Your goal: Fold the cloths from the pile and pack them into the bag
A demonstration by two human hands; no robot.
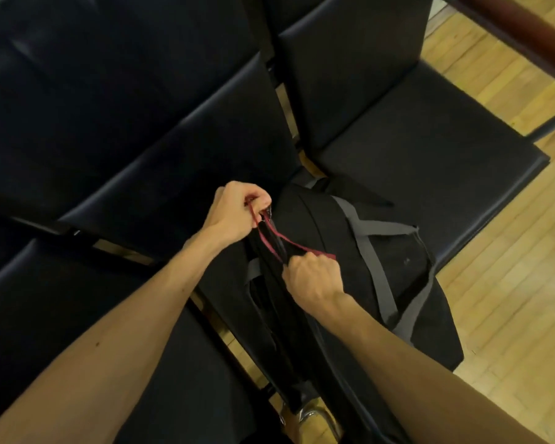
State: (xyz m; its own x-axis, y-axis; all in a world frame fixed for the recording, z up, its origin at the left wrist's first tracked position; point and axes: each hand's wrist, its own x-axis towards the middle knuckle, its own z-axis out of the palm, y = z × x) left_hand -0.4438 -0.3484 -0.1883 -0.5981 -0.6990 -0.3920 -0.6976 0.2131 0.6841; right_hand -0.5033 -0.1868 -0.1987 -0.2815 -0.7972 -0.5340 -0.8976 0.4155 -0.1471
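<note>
Bag (350, 270) (one, black), two hands gripping it

Matt black cloth bag (394, 267); glossy leather-like seats (161, 149); wood floor (510, 299).

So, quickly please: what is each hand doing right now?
Left hand: fingers pinch the red-edged opening of the black bag at its far end.
Right hand: fingers curled in a fist, gripping the same red edge nearer the person.

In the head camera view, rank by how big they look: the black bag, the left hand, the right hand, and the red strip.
1. Black bag
2. Left hand and right hand: look alike
3. Red strip
</note>
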